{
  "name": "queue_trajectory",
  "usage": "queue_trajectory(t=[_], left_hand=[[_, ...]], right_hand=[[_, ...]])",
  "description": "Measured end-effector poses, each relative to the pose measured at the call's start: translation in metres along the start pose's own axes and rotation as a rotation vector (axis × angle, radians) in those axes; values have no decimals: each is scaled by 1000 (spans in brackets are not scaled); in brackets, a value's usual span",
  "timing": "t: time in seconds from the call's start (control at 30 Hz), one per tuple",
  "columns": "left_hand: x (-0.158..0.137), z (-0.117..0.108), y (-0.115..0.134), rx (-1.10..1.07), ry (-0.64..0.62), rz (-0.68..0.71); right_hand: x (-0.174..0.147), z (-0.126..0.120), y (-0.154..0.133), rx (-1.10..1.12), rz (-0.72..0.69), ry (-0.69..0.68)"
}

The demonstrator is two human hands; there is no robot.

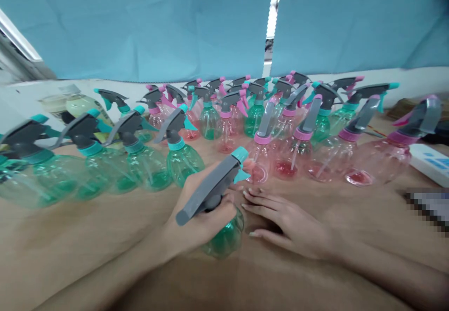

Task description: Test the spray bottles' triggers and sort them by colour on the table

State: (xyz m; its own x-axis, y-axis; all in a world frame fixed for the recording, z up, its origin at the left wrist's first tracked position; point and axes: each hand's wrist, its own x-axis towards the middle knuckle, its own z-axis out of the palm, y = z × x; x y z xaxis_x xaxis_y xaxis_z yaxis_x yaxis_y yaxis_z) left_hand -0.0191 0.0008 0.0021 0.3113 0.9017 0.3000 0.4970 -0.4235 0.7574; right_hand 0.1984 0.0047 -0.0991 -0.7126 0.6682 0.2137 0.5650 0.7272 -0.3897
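My left hand (pixel 201 213) is wrapped round the neck of a green spray bottle (pixel 224 241) at the near middle of the table. The bottle has a grey spray head with a turquoise nozzle and trigger, pointing away to the upper right. Its neck is hidden by my fingers. Just right of the bottle, my right hand (pixel 284 217) rests low over the tabletop, palm down, with its fingers stretched out toward the bottle and nothing in them. Beyond my left hand stands another green spray bottle (pixel 184 161) with a turquoise collar.
Green spray bottles (pixel 147 166) line the left. Pink spray bottles (pixel 257 161) line the right, with several mixed ones behind. At the right edge lie a white box with blue marks (pixel 431 163) and a blurred-out flat object (pixel 430 208). A blue cloth (pixel 161 30) hangs behind.
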Motion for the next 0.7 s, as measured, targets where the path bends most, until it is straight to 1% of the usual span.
queue_trajectory(t=[0.23, 0.33, 0.6, 0.7], left_hand=[[0, 4, -2, -68, -16, -51], [0, 7, -5, -74, -9, -52], [3, 10, -8, -118, 1, -32], [2, 9, -7, -101, -7, -41]], right_hand=[[1, 0, -2, 16, -3, 28], [0, 1, -1, 37, -12, 56], [0, 1, 0, 47, -19, 69], [0, 1, 0, 36, -18, 66]])
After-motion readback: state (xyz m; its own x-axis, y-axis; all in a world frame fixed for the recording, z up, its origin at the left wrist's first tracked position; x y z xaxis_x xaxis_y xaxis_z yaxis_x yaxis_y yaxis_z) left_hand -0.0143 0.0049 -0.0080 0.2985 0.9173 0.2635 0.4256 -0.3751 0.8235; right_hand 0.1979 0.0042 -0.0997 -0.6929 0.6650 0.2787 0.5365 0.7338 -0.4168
